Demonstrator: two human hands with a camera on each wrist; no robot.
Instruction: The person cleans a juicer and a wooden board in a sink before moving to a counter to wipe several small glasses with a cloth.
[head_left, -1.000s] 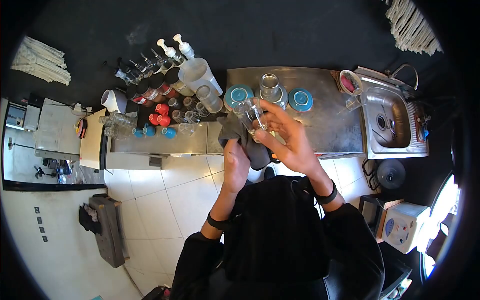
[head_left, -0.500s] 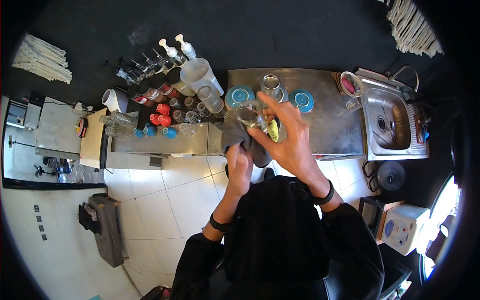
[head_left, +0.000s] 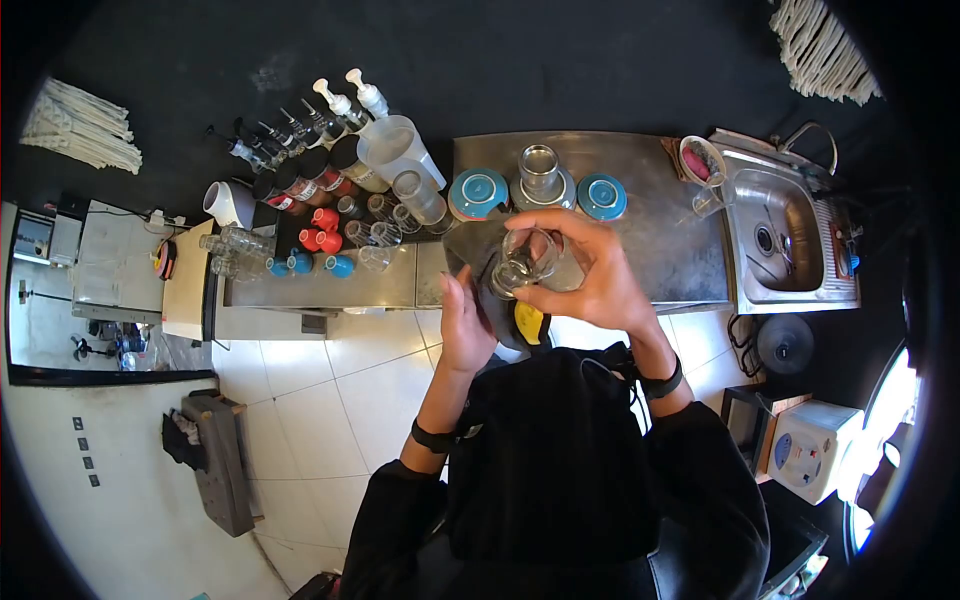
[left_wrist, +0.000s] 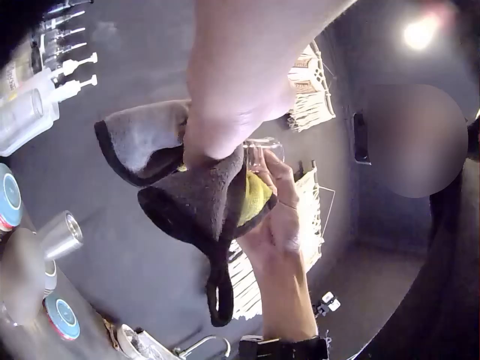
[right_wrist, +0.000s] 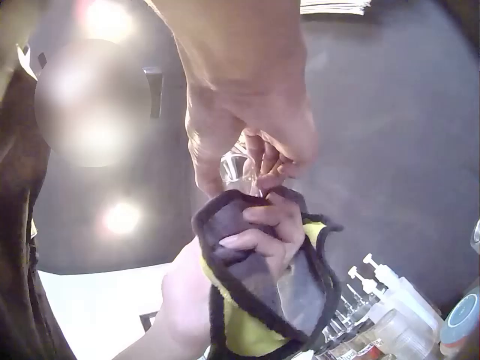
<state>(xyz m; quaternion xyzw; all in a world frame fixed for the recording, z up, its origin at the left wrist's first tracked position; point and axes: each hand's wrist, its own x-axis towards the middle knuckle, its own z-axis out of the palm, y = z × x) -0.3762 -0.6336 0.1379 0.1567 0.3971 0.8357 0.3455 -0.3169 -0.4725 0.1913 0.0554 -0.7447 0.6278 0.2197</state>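
A small clear glass (head_left: 524,262) is held above the counter's front edge, its rim between the thumb and fingers of the right hand (head_left: 590,275). Around its lower end is a dark grey cloth (head_left: 470,245) with black edging and a yellow patch. The left hand (head_left: 467,328) grips the cloth from below; in the right wrist view its fingers (right_wrist: 270,232) curl over the cloth against the glass. Seen from the left wrist, the cloth (left_wrist: 202,199) hangs in folds with a loop, and the right hand (left_wrist: 277,202) is behind it.
On the steel counter (head_left: 660,250) stand blue saucers (head_left: 602,198), a metal cup (head_left: 540,168) on stacked glassware, and, to the left, red cups (head_left: 325,218), blue cups (head_left: 338,265), jars and pump bottles. A sink (head_left: 775,240) is at the right, with a glass (head_left: 707,202) beside it.
The glass has turned in the right hand and tilted differently. The cloth has shifted, showing its yellow patch lower down, and the right hand has moved slightly right.
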